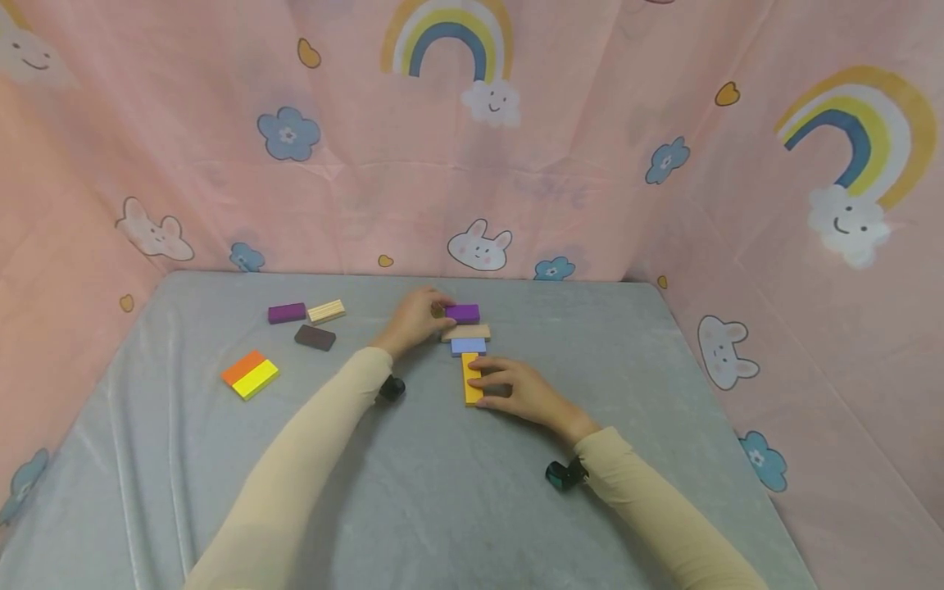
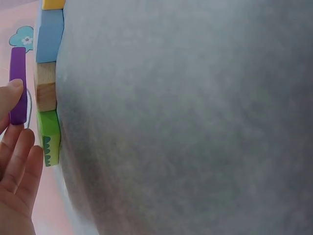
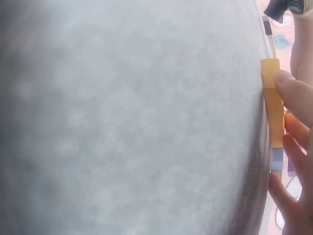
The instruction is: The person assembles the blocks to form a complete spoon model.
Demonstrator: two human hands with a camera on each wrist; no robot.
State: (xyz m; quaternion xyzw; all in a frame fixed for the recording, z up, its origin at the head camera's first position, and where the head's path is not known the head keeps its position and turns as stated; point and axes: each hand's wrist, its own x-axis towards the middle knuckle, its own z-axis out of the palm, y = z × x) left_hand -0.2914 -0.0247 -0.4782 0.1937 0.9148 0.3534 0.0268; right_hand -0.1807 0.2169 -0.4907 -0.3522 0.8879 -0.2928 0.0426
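My left hand [image 1: 415, 319] pinches a purple block [image 1: 463, 314] between thumb and fingers. In the left wrist view, that purple block [image 2: 18, 110] overlaps a row in which a green block [image 2: 50, 128] with a scalloped mark adjoins a bare wooden block [image 2: 46, 95]. On the near side of the wooden block lies a blue block [image 1: 468, 346], followed by an orange-yellow block [image 1: 469, 389] set lengthwise. Around this last block my right hand [image 1: 527, 393] bends its fingers, the thumb pressing near its closer end in the right wrist view.
At the left lie a dark purple block [image 1: 286, 313], a pale ridged block [image 1: 327, 310] and a dark brown block [image 1: 315, 338]. Nearer, an orange block [image 1: 243, 367] adjoins a yellow one [image 1: 256, 379]. A grey cloth [image 1: 442, 508] covers the table; a patterned pink curtain [image 1: 354, 213] surrounds it.
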